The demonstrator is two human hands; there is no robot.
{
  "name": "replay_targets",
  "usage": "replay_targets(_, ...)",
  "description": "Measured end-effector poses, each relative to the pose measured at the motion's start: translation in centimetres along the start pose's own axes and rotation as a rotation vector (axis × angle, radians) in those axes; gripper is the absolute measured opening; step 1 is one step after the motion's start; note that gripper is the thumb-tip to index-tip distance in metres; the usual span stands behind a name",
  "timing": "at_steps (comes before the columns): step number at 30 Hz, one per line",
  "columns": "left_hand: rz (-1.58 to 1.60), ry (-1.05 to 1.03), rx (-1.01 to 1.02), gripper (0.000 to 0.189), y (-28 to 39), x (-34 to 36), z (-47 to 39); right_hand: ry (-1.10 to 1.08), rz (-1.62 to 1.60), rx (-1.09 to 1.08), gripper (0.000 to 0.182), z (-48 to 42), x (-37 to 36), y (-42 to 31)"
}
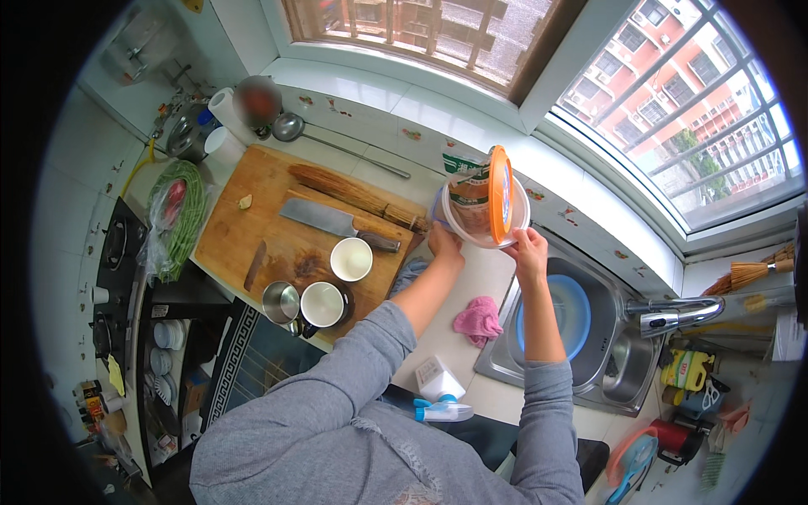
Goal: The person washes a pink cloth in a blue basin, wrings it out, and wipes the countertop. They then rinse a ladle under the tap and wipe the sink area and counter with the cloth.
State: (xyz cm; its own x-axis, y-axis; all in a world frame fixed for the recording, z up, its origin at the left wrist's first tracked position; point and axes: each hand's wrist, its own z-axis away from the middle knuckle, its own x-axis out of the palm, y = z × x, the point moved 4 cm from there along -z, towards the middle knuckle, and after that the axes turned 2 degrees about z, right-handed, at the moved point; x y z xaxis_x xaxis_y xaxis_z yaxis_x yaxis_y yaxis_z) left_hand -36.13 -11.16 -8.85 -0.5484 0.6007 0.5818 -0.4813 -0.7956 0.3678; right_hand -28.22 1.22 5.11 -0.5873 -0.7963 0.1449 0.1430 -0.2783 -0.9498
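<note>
A clear plastic tub stands near the back wall, with a printed food packet inside it and an orange lid tilted on edge at its opening. My left hand is at the tub's lower left side; its fingers are partly hidden, so its grip is unclear. My right hand pinches the tub's near right rim, close to the lid. Left of the hands, a cleaver and a bundled straw brush lie on a wooden cutting board, along with a white cup.
A steel sink holding a blue basin is at the right, under a faucet. A pink cloth and a spray bottle lie nearer me. Green long beans are at the left; a ladle lies behind the board.
</note>
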Motion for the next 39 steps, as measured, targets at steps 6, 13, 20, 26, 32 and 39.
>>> replay_targets(6,-0.103,0.072,-0.185,0.04,2.3,0.1,2.9,0.016,0.019,0.012,0.016,-1.6,2.0,2.0)
replay_targets(13,-0.205,-0.131,-0.219,0.06,3.3,1.5,4.2,0.071,-0.06,0.009,0.021,-1.8,3.1,2.8)
replay_targets(20,-0.437,-0.018,-0.317,0.07,4.6,1.0,5.5,0.099,0.208,0.008,0.035,-0.4,0.4,1.8)
replay_targets(26,-0.936,-0.582,0.164,0.03,10.2,-4.7,16.4,0.046,0.421,-0.181,0.022,10.4,-6.3,1.2)
replay_targets(32,-1.773,-0.817,0.447,0.03,14.4,-16.5,18.3,-0.018,0.569,0.007,0.022,21.6,-9.6,8.6)
replay_targets(39,-1.602,-0.728,0.469,0.035,14.2,-14.3,20.8,0.166,1.021,-0.625,0.034,19.4,-2.0,8.2)
